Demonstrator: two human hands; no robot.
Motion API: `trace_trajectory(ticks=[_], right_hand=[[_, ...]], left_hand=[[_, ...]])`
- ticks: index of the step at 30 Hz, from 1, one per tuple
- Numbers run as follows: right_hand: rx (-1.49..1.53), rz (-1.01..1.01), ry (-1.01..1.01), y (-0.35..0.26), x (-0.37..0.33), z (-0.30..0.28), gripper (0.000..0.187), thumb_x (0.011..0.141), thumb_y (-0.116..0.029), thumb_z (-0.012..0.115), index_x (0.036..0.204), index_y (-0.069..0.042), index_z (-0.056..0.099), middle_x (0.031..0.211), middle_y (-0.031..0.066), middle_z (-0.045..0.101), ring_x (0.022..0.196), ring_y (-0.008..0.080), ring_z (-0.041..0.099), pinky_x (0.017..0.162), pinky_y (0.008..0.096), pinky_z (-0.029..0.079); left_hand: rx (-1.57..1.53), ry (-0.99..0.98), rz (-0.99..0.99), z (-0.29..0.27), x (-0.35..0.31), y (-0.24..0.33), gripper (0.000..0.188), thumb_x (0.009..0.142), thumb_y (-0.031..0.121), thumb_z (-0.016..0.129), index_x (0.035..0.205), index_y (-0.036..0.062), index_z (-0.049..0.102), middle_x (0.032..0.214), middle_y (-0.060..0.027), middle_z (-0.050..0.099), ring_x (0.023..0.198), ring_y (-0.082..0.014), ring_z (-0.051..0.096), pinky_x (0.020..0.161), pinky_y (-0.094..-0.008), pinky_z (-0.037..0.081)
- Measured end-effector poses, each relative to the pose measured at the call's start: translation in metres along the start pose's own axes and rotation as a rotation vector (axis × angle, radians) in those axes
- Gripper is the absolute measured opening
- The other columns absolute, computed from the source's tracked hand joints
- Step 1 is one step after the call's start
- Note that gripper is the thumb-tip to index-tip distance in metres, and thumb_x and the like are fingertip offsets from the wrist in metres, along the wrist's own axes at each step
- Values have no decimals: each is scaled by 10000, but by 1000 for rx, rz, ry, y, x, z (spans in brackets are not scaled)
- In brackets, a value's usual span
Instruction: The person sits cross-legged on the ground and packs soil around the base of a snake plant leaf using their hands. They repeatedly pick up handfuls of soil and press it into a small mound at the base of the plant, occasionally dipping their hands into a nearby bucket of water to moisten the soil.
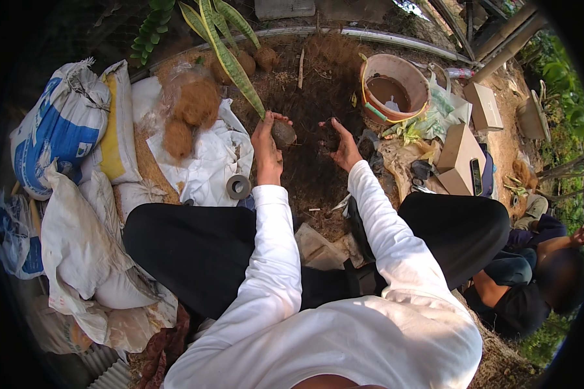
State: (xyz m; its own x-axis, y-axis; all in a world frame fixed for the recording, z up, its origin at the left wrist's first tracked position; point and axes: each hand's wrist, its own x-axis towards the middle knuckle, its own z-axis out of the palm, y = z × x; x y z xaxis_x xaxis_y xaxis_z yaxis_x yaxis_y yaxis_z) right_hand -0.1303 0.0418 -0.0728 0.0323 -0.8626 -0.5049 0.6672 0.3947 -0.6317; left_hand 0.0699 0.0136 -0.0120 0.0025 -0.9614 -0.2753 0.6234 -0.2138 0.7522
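In front of me my left hand (270, 146) curves around a round grey-brown ball (283, 133), which rests against the palm and fingers. Across a gap my right hand (342, 148) is held with its fingers curved and apart, dark dirt on the fingertips. Beneath both hands spreads a bed of dark loose fibre (308, 168). A snake plant (230, 65) with yellow-edged leaves stands just beyond my left hand, one long leaf tip reaching down to it. Brown fibre balls (266, 58) sit around its base.
A bucket (396, 67) with brown water stands at the far right, near cardboard boxes (459, 159). To the left are full sacks (61, 123), fibre clumps (191, 100), white sheeting (207, 172) and a tape roll (239, 187). Another person (519, 272) sits at the right.
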Motion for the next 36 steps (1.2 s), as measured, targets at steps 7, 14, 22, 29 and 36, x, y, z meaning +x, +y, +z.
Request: trace_trajectory(ticks=[7, 14, 22, 29, 36], right_hand=[[354, -179, -113, -20, -15, 49, 299, 997, -366, 545, 945, -86, 635, 974, 87, 698, 920, 234, 668, 855, 397, 541], [-388, -603, -146, -16, -52, 99, 542, 1081, -379, 336, 1282, 28, 634, 1261, 128, 660, 1191, 199, 582, 1086, 353, 394], [-964, -1092, 57, -9, -51, 98, 450, 1059, -288, 423, 1261, 83, 577, 1392, 294, 522, 1366, 423, 429, 1137, 409, 321], [-470, -565, -192, -48, -52, 77, 780, 1052, -594, 241, 1460, 40, 441, 1482, 151, 496, 1421, 261, 406, 1197, 369, 249], [-930, -532, 27, -61, -59, 70, 553, 1038, -430, 515, 1261, 63, 631, 1223, 161, 685, 1115, 194, 635, 1025, 306, 421]], left_hand=[[123, -115, 151, 23, -9, -14, 303, 1044, 324, 548, 1000, 47, 662, 929, -43, 647, 841, -148, 624, 797, -298, 517], [235, 26, 272, 46, -26, -32, 370, 1060, 357, 502, 1082, 23, 658, 1059, -35, 638, 998, -123, 567, 884, -272, 428], [121, -91, 157, 63, -40, -25, 453, 1065, 421, 457, 1202, 17, 609, 1146, -97, 628, 1037, -194, 601, 916, -340, 483], [-33, -67, 2, 53, -27, -26, 419, 1044, 447, 486, 1153, 68, 631, 1125, -91, 659, 1023, -196, 642, 865, -343, 523], [58, -46, 43, 40, -23, -25, 387, 1045, 381, 513, 1138, 41, 672, 1204, -61, 630, 1139, -154, 557, 975, -327, 409]])
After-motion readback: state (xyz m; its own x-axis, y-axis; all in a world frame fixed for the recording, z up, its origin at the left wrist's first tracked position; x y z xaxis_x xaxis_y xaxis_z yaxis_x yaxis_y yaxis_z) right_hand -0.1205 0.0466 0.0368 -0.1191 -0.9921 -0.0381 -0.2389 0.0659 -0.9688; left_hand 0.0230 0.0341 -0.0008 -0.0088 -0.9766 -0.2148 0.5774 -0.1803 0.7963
